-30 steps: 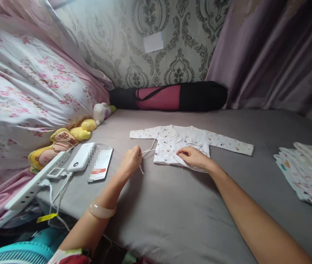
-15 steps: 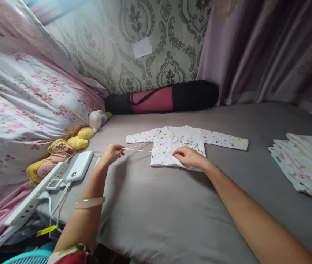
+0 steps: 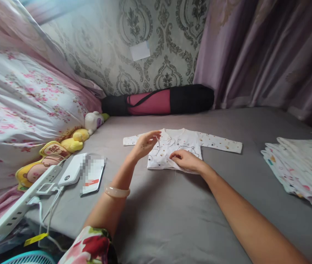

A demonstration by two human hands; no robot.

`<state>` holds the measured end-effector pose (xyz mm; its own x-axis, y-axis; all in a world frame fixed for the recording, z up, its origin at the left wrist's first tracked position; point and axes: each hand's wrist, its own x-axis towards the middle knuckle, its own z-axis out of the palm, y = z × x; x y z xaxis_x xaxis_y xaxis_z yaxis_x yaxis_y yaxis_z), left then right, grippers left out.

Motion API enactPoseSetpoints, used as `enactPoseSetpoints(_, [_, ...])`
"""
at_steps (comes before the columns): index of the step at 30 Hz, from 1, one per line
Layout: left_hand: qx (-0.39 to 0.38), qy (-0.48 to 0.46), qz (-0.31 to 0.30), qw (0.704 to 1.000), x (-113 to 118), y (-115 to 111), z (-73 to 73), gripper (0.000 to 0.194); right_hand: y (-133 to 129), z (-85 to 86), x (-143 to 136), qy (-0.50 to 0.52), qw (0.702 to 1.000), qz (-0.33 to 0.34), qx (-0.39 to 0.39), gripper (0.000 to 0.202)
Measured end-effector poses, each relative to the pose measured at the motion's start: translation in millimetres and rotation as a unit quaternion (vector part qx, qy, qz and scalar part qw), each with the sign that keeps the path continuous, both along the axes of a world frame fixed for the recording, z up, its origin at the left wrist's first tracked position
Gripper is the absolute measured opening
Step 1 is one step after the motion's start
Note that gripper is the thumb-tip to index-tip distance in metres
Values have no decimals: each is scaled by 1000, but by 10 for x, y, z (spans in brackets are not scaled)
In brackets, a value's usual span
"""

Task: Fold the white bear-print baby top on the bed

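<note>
A small white baby shirt (image 3: 161,156) with tiny prints and a bear outline lies flat on the grey bed, sleeves spread to both sides. Above its left part, my left hand (image 3: 145,143) pinches a thin white tie string (image 3: 158,146), which curves down over the shirt front. That hand covers part of the left sleeve. My right hand (image 3: 186,160) rests on the shirt's lower front with thumb and fingers closed together at the cloth. Its fingertips partly hide what they grip.
A pile of folded baby clothes (image 3: 299,168) sits at the right. On the left are a phone (image 3: 93,176), a white power bank (image 3: 73,169), a power strip (image 3: 25,201) with cables and plush toys (image 3: 75,141). A black and pink long bag (image 3: 156,101) lies along the wall.
My left hand has moved right, from beside the shirt to above its front, carrying the string, which was taut and now hangs slack. My right hand stays at the lower front.
</note>
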<state>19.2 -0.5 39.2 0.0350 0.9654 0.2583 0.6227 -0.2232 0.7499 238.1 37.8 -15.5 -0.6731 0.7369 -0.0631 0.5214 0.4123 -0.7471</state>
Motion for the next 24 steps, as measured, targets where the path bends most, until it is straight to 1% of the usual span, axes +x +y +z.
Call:
enactPoseSetpoints(2, [-12,11,65,998,-69,-66,-160,44,-3,7,5,2,1000,2,0,27])
enactPoseSetpoints(3, [-23,14,86,996,-106,-107,-235,46,-4,13,9,0,1000,4,-2,28])
enactPoseSetpoints(4, [-37,13,86,996,-135,-153,-301,49,-6,21,14,-3,1000,7,-2,29])
enactPoseSetpoints(5, [-50,9,64,997,-151,-200,-356,52,-8,32,18,-7,1000,12,-2,29])
enactPoseSetpoints(7, [-57,2,-11,998,-148,-284,-431,57,-6,60,27,-12,1000,22,-3,31])
enactPoseSetpoints(8, [-46,1,-32,998,-136,-317,-455,58,-2,79,30,-15,1000,24,-8,31])
enactPoseSetpoints(9, [-30,2,-24,999,-125,-341,-475,57,6,102,30,-19,999,26,-18,31])
enactPoseSetpoints(10, [-15,9,16,1000,-119,-356,-494,55,20,130,26,-25,999,29,-32,31])
enactPoseSetpoints(11, [-7,21,79,997,-124,-365,-513,49,42,162,16,-35,998,32,-51,30])
enactPoseSetpoints(13, [-26,63,210,975,-164,-372,-553,33,118,232,-27,-53,994,32,-85,25])
enactPoseSetpoints(14, [-49,90,251,963,-194,-374,-572,26,177,265,-63,-57,994,24,-93,23])
enactPoseSetpoints(15, [-73,114,273,952,-223,-378,-588,23,249,293,-108,-57,994,8,-89,22])
enactPoseSetpoints(16, [-94,132,281,946,-248,-384,-600,24,333,316,-161,-54,996,-15,-70,22])
enactPoseSetpoints(18, [-121,149,278,941,-270,-396,-609,28,528,337,-289,-57,996,-67,3,22])
enactPoseSetpoints(20, [-141,149,266,942,-254,-405,-603,29,724,333,-430,-83,986,-121,81,20])
enactPoseSetpoints(21, [-152,145,260,942,-236,-407,-596,29,809,324,-500,-103,978,-151,103,19])
enactPoseSetpoints(22, [-164,141,253,943,-217,-408,-588,29,881,314,-566,-127,970,-174,111,18])
enactPoseSetpoints(24, [-187,135,245,942,-183,-409,-567,30,980,292,-684,-176,959,-201,96,16])
